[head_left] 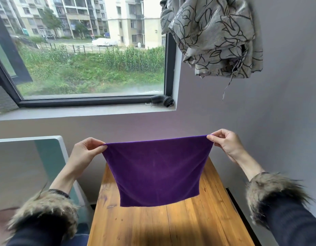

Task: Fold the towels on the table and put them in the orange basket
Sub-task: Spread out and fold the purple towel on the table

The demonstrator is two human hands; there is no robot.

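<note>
A purple towel (158,170) hangs spread out in the air above the wooden table (180,224). My left hand (86,153) pinches its upper left corner. My right hand (224,142) pinches its upper right corner. The top edge is stretched taut between the two hands, and the lower edge hangs just over the tabletop. No orange basket and no other towel is in view.
A white-framed glass panel (52,157) stands left of the table. The grey wall (278,121) runs close along the right side. A patterned curtain (215,36) is bundled up above right. A small black object (162,100) sits on the window sill.
</note>
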